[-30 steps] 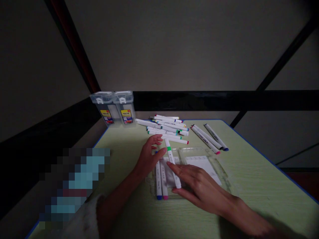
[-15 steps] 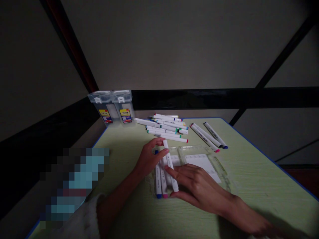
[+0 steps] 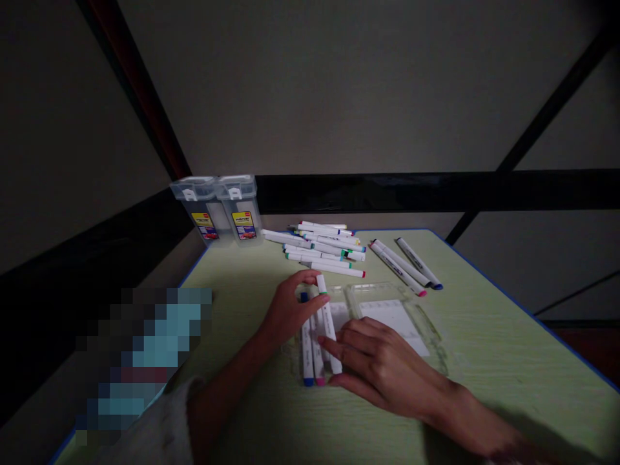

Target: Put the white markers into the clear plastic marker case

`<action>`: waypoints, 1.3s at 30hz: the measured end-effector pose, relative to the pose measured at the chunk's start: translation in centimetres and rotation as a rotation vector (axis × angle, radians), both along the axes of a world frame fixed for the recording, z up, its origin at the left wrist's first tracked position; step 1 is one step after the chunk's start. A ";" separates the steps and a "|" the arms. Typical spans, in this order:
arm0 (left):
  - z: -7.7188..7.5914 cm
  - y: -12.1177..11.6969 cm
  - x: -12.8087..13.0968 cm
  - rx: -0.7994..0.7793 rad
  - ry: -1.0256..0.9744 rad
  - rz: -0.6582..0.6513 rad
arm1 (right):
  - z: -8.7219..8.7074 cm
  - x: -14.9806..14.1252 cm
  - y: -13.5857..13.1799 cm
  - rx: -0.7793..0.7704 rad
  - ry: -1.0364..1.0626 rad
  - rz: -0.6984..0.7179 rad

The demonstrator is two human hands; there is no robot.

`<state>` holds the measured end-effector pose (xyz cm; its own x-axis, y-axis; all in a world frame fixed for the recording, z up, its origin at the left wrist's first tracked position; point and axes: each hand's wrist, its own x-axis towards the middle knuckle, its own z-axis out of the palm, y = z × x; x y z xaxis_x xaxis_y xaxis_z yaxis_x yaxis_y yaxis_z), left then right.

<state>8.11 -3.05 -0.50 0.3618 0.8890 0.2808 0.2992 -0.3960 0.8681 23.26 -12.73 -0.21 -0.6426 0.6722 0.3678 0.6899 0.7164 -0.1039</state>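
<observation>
A slim white plastic marker with a green band near its far end (image 3: 329,321) is held over the left half of an open, clear plastic case (image 3: 429,321). Over the last second it has shifted slightly to the left, and its near end has swung towards the neighbouring markers, so it now lies almost parallel to them. Its alignment looks nearly made, though whether it rests on the case floor cannot be told. The marker's white barrel carries small print too fine to read, and its near end is plain white.

The left hand (image 3: 290,307) pinches the far end between thumb and fingers, in a narrow grip. The right hand (image 3: 380,358) holds the near part, index finger against the barrel and thumb by the near end.

Just left of the held marker lie a white marker with a pink near end (image 3: 318,361) and, further left, a white marker with blue ends (image 3: 307,345), side by side in the case. A white printed sheet (image 3: 390,316) shows in the right half.

Beyond the case, on the far side, is a loose heap of white markers with coloured ends (image 3: 329,247). To its right lie three more white markers (image 3: 398,268), pointing towards the near right. Two lidded, translucent plastic boxes (image 3: 237,213) stand at the far left of the pale green, blue-edged table (image 3: 484,361).
</observation>
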 end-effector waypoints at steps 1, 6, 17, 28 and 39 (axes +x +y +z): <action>0.0 0.0 0.0 -0.003 0.002 -0.002 | 0.0 0.0 0.0 0.004 0.002 0.001; 0.0 0.1 0.1 -0.007 0.011 -0.005 | -0.1 0.0 0.1 0.069 0.041 0.004; -0.6 0.3 -0.1 0.165 0.171 0.004 | 0.1 -0.4 -0.2 0.029 -0.028 -0.034; -1.2 0.4 -0.2 0.143 0.300 0.030 | 0.0 -0.5 -0.3 0.068 -0.033 -0.095; -1.4 0.3 -0.1 0.129 0.360 0.031 | -0.2 -0.5 -0.4 -0.027 -0.048 -0.150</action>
